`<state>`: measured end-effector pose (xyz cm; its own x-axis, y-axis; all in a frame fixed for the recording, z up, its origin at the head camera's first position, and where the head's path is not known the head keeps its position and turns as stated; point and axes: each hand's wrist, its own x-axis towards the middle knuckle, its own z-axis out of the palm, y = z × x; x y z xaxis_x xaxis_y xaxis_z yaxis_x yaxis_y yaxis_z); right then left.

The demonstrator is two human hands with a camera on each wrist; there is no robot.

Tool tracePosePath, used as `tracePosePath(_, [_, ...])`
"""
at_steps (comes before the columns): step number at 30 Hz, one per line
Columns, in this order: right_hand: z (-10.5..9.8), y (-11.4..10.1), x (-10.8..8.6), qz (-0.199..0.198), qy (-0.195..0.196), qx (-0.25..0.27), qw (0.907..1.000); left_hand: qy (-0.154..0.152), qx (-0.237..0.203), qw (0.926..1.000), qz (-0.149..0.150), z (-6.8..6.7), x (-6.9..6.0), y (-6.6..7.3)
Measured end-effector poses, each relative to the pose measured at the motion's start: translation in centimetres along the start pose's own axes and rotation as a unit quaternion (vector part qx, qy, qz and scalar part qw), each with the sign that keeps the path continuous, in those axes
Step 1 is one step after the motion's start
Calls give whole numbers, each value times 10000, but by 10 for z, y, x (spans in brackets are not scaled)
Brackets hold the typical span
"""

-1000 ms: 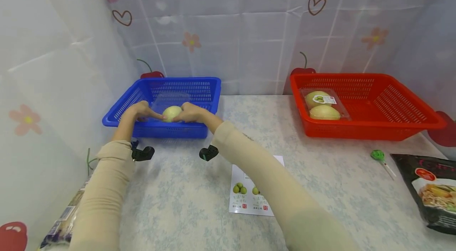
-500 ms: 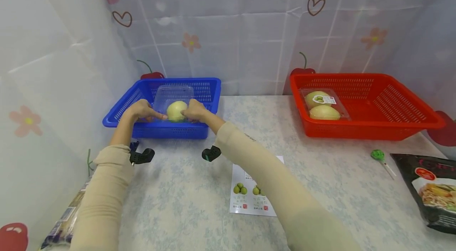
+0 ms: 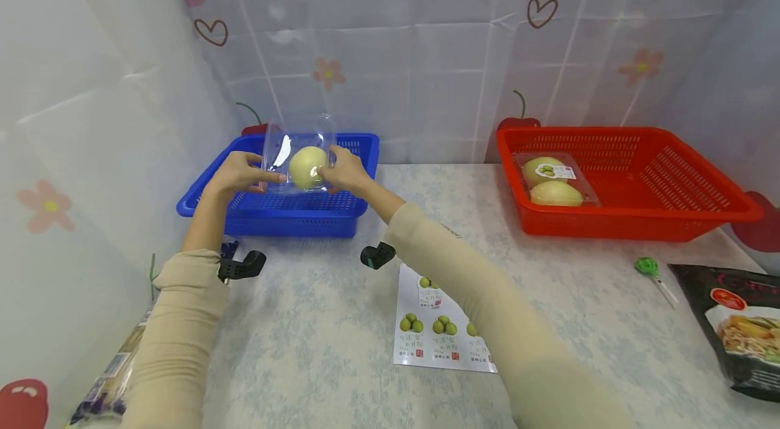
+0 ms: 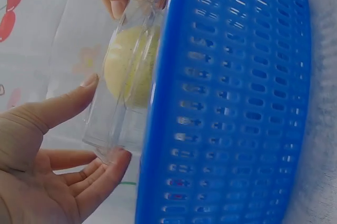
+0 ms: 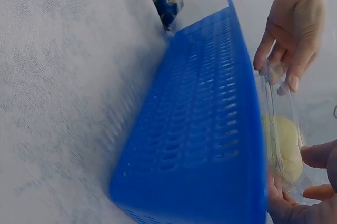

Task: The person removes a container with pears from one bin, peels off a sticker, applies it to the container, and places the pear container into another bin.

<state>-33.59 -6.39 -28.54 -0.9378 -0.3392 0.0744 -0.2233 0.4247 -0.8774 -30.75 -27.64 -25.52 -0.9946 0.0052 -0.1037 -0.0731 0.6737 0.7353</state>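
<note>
A clear plastic fruit box (image 3: 279,153) is held over the blue basket (image 3: 292,222), tilted, with a pale yellow-green melon (image 3: 307,167) inside toward its right end. My left hand (image 3: 236,173) grips the box's left end, thumb on top and fingers beneath, as the left wrist view shows. At the other end my right hand (image 3: 347,170) pinches the box, its thumb over the lid near the melon. In the right wrist view the basket wall (image 5: 184,108) stands beside the box, and the melon (image 5: 287,147) shows through the plastic.
At the right, a red basket (image 3: 609,220) holds a labelled clear box with two melons (image 3: 556,193). A sticker sheet (image 3: 420,334) lies on the table under my right forearm. A green lollipop (image 3: 647,266) and a black food packet (image 3: 743,331) lie at right; another packet (image 3: 112,375) lies left.
Both hands have raised the clear box with the melon up from inside the blue basket. The box has shifted slightly right, and my right forearm now uncovers more of the sticker sheet.
</note>
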Motion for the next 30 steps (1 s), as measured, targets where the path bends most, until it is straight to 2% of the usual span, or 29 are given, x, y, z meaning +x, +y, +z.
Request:
tracePosePath(4, [-12, -5, -4, -253, 13, -323, 9992, 254, -303, 9984, 405, 1, -5, 6])
tracePosePath(7, [-18, -9, -7, -322, 42, -240, 9992, 420, -487, 9959, 640, 2, -8, 10])
tracePosePath(11, [-25, -14, -12, -360, 69, 15, 9993, 559, -848, 9914, 820, 2, -11, 15])
tracePosePath(16, [-35, -18, -17, -498, 134, -219, 9984, 695, -1015, 9877, 966, 3, -14, 19])
tracePosePath(22, [-46, -16, -24, -594, 156, -331, 9976, 671, -1373, 9819, 1115, 10, -17, 26])
tracePosePath(30, [-61, -11, -33, -731, 122, 140, 9972, 503, -1743, 9759, 1212, 19, -16, 32])
